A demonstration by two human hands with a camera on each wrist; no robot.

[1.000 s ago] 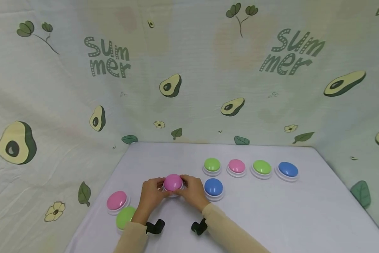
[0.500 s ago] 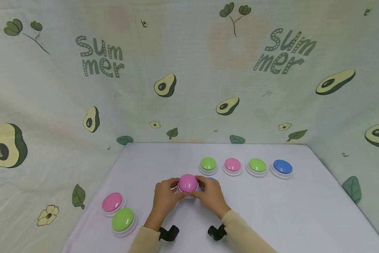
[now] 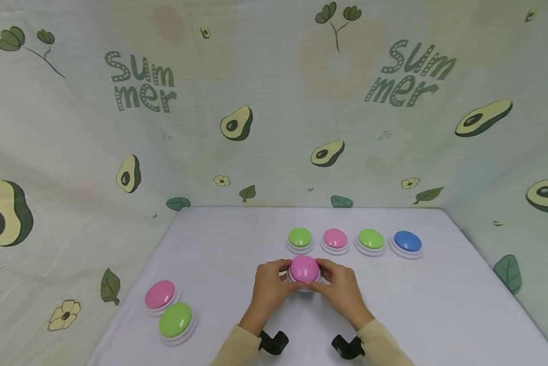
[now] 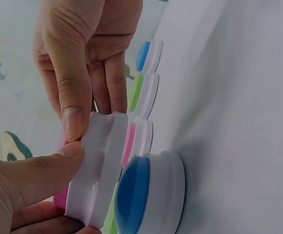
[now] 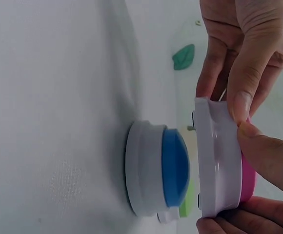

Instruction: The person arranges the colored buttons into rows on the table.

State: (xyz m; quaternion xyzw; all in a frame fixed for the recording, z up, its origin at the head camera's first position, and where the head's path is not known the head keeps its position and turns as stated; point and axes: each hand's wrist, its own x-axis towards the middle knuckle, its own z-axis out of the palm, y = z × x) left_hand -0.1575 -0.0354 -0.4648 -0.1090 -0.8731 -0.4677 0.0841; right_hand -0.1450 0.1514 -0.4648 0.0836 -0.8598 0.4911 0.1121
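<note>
My left hand [image 3: 270, 290] and right hand [image 3: 340, 292] together grip a pink push button [image 3: 304, 269] with a white round base, one hand on each side. Both thumbs meet on its near side while the other fingers curl round the rim. In the wrist views the held button is raised off the table, directly above a blue push button [image 5: 175, 168] that stands on the white surface. A gap shows between the white base and the blue dome. From the head view that blue button is hidden beneath the pink one.
Behind the hands runs a row of buttons: green [image 3: 299, 238], pink [image 3: 335, 239], green [image 3: 371, 239] and blue [image 3: 407, 241]. On the left of the white table [image 3: 228, 234] stand a pink button [image 3: 160, 295] and a green button [image 3: 175, 320]. A printed cloth [image 3: 274, 168] hangs behind.
Both hands have carried the pink button to the right, from left of the blue button to above it. The head view has shifted slightly right.
</note>
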